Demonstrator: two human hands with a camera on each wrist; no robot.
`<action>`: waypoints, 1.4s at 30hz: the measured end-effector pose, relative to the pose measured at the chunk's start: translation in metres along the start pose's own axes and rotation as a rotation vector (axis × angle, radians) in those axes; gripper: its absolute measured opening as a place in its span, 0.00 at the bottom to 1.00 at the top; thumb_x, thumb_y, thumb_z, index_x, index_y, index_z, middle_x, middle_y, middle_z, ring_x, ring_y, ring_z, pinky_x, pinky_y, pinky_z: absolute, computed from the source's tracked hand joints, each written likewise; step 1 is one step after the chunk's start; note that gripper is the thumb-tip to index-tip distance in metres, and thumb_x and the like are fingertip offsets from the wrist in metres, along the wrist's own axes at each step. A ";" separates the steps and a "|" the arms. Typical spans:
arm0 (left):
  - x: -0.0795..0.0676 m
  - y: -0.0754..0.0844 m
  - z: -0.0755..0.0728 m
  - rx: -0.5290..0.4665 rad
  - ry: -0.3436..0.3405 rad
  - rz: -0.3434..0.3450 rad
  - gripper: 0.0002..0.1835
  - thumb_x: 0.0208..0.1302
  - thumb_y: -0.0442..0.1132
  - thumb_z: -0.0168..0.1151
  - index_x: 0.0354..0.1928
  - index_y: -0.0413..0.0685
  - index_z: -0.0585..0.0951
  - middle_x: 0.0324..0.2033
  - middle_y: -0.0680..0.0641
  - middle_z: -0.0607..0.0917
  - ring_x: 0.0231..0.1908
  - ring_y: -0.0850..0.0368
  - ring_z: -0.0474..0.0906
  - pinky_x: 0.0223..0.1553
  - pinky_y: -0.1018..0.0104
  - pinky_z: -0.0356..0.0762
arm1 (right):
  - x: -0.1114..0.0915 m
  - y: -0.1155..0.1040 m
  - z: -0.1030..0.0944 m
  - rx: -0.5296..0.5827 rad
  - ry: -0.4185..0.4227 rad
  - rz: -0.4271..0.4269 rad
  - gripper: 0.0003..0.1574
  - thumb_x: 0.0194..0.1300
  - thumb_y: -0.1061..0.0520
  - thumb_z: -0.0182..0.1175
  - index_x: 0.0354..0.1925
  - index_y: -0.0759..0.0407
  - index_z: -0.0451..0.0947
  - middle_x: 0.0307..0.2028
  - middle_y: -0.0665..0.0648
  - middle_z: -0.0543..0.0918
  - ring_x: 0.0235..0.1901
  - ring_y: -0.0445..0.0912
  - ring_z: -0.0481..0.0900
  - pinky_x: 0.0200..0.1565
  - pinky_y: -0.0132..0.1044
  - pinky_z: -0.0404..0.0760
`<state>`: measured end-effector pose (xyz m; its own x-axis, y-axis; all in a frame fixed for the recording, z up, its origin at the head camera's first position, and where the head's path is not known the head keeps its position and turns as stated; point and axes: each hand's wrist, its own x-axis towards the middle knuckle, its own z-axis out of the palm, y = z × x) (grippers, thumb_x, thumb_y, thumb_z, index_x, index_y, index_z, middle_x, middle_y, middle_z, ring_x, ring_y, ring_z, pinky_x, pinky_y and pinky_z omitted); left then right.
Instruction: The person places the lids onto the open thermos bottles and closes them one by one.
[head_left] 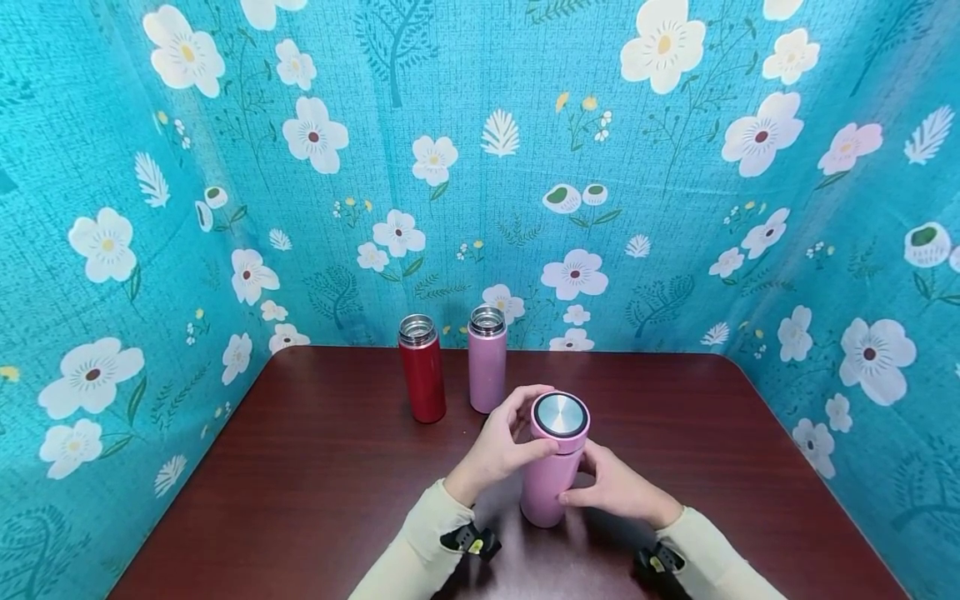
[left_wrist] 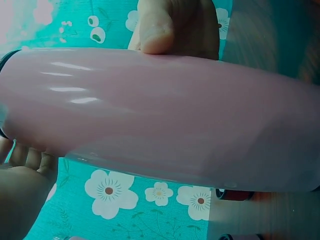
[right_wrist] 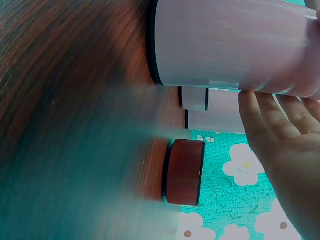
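Observation:
A pink thermos (head_left: 551,487) with a silver-topped lid (head_left: 562,416) stands at the front of the table, tilted slightly. Around the lid my left hand (head_left: 508,442) curls, thumb on the near side. Lower down, my right hand (head_left: 618,485) grips the thermos body from the right. In the left wrist view the pink body (left_wrist: 165,120) fills the middle, with a thumb pressing its upper edge. The right wrist view has my right fingers (right_wrist: 272,117) against its side.
An uncapped red thermos (head_left: 425,379) and an uncapped lilac-pink thermos (head_left: 487,367) stand at the back of the dark wooden table (head_left: 322,467). A red lid (right_wrist: 185,172) and a pink lid (right_wrist: 194,98) appear in the right wrist view. A blue flowered cloth (head_left: 480,200) hangs behind.

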<state>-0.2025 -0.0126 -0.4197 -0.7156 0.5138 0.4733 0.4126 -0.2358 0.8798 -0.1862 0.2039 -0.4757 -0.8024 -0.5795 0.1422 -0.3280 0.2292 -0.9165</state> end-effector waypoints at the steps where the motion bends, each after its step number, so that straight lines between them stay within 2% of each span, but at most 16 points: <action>1: 0.000 0.000 0.000 0.007 0.002 0.003 0.37 0.57 0.48 0.68 0.64 0.41 0.65 0.56 0.42 0.73 0.55 0.56 0.70 0.58 0.60 0.69 | 0.000 0.000 0.000 -0.002 0.000 0.001 0.45 0.56 0.58 0.69 0.67 0.53 0.58 0.60 0.56 0.70 0.56 0.45 0.73 0.54 0.41 0.73; 5: -0.001 0.001 0.002 0.040 0.014 0.002 0.36 0.55 0.50 0.68 0.63 0.46 0.65 0.55 0.46 0.71 0.55 0.54 0.69 0.58 0.59 0.68 | 0.000 0.001 0.000 -0.007 -0.001 0.002 0.45 0.56 0.58 0.69 0.67 0.52 0.58 0.60 0.54 0.70 0.55 0.45 0.74 0.54 0.41 0.74; 11: -0.001 0.002 0.005 0.069 0.032 -0.030 0.34 0.55 0.47 0.69 0.62 0.52 0.66 0.54 0.49 0.71 0.54 0.54 0.70 0.56 0.59 0.71 | -0.001 0.004 0.000 -0.014 0.000 -0.027 0.45 0.56 0.58 0.69 0.67 0.52 0.58 0.60 0.56 0.70 0.55 0.45 0.74 0.54 0.38 0.74; 20: -0.002 0.001 0.002 0.062 -0.016 0.027 0.37 0.59 0.49 0.64 0.67 0.43 0.64 0.58 0.42 0.68 0.57 0.53 0.68 0.58 0.59 0.69 | 0.000 0.003 0.000 -0.012 -0.002 -0.027 0.45 0.56 0.57 0.69 0.67 0.52 0.58 0.61 0.55 0.70 0.56 0.45 0.73 0.54 0.35 0.73; 27: -0.001 0.003 0.003 0.098 0.009 -0.040 0.38 0.55 0.52 0.68 0.66 0.52 0.65 0.55 0.50 0.71 0.55 0.56 0.69 0.56 0.60 0.71 | 0.001 0.004 -0.002 -0.012 -0.001 -0.044 0.47 0.55 0.58 0.69 0.68 0.52 0.56 0.62 0.57 0.68 0.57 0.46 0.73 0.54 0.36 0.74; 30: -0.002 0.006 0.005 0.059 0.033 -0.074 0.40 0.55 0.48 0.68 0.67 0.49 0.61 0.55 0.50 0.71 0.56 0.57 0.68 0.59 0.61 0.68 | 0.001 0.004 -0.002 -0.014 0.002 -0.046 0.47 0.55 0.58 0.69 0.68 0.51 0.57 0.62 0.56 0.69 0.56 0.45 0.73 0.54 0.36 0.73; 31: -0.002 0.011 0.006 0.042 0.041 -0.089 0.40 0.55 0.46 0.69 0.67 0.46 0.60 0.56 0.49 0.71 0.57 0.57 0.67 0.60 0.62 0.67 | 0.001 0.001 -0.001 -0.017 0.004 -0.047 0.47 0.56 0.59 0.69 0.68 0.53 0.57 0.62 0.57 0.69 0.56 0.45 0.73 0.54 0.35 0.73; 34: -0.003 0.011 0.007 0.004 0.062 -0.099 0.40 0.55 0.42 0.69 0.65 0.42 0.59 0.56 0.47 0.71 0.58 0.58 0.67 0.62 0.64 0.62 | 0.000 -0.013 0.001 -0.016 0.008 -0.035 0.45 0.55 0.60 0.69 0.67 0.56 0.58 0.61 0.58 0.70 0.55 0.44 0.73 0.54 0.35 0.73; 37: -0.004 0.006 0.006 -0.005 0.062 -0.077 0.37 0.55 0.45 0.69 0.62 0.42 0.62 0.55 0.46 0.72 0.56 0.56 0.68 0.63 0.62 0.62 | -0.001 -0.020 0.001 -0.016 0.007 -0.026 0.45 0.55 0.62 0.69 0.66 0.61 0.58 0.60 0.61 0.70 0.55 0.43 0.74 0.53 0.36 0.73; 38: -0.004 0.001 0.005 -0.006 0.057 -0.060 0.37 0.56 0.47 0.68 0.62 0.43 0.62 0.54 0.46 0.73 0.56 0.56 0.69 0.62 0.62 0.63 | 0.000 -0.017 0.001 -0.016 0.006 -0.024 0.45 0.55 0.62 0.69 0.66 0.60 0.58 0.60 0.60 0.70 0.54 0.43 0.74 0.53 0.37 0.73; 42: -0.004 -0.001 0.004 0.010 0.034 -0.025 0.36 0.57 0.54 0.65 0.62 0.45 0.63 0.55 0.46 0.73 0.57 0.55 0.69 0.62 0.60 0.63 | 0.001 0.001 0.000 -0.022 0.003 -0.016 0.46 0.55 0.62 0.69 0.67 0.56 0.57 0.60 0.57 0.70 0.55 0.44 0.74 0.53 0.38 0.74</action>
<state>-0.1974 -0.0110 -0.4232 -0.7444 0.4913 0.4521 0.3996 -0.2147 0.8912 -0.1874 0.2035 -0.4766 -0.7986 -0.5808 0.1581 -0.3518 0.2373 -0.9055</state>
